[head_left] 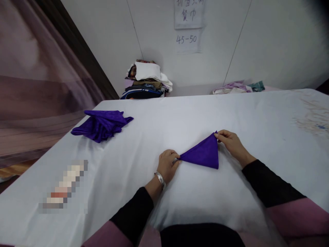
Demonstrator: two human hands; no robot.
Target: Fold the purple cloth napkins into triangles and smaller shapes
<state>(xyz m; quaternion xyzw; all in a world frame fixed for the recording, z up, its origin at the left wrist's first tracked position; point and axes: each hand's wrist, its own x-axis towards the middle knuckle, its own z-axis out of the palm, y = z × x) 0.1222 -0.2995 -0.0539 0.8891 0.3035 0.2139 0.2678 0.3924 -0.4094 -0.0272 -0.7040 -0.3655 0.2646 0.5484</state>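
Note:
A purple cloth napkin (204,153), folded into a triangle, lies on the white-covered table (180,116) in front of me. My left hand (167,164) has its fingers curled and pinches the triangle's left corner. A silver bracelet circles that wrist. My right hand (231,142) pinches the top corner of the triangle with its fingertips. Both arms wear black sleeves with pink cuffs further up.
A heap of purple napkins (101,124) lies at the table's far left. A stack of folded clothes (146,80) stands against the wall behind the table, and more cloth (238,86) lies at the back right. A blurred patch (64,187) is at the near left.

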